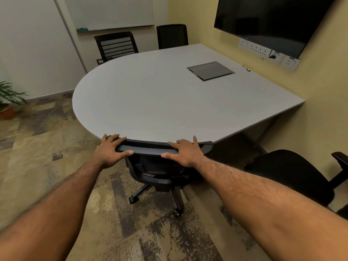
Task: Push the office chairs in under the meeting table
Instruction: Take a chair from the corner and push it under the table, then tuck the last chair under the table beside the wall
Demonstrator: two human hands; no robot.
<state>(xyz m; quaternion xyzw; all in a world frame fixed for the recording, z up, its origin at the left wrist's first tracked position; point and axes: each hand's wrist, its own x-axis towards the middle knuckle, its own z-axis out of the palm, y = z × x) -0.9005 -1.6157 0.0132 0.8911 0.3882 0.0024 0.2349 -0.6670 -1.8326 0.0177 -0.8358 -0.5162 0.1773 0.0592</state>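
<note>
A black mesh office chair [156,166] stands at the near curved edge of the grey meeting table [150,102], its backrest top touching the table rim and its seat hidden under the top. My left hand [111,149] grips the left end of the backrest top. My right hand [183,151] grips the right end. Another black chair [293,176] stands out from the table at the lower right, turned away. Two more black chairs, one [115,46] and the other [172,35], stand at the far side against the table edge.
A wall screen [273,21] and a socket strip [267,52] are on the yellow wall to the right. A cable hatch [211,70] is set in the tabletop. A whiteboard [113,12] hangs at the back. A potted plant [7,102] stands at the left on patterned carpet.
</note>
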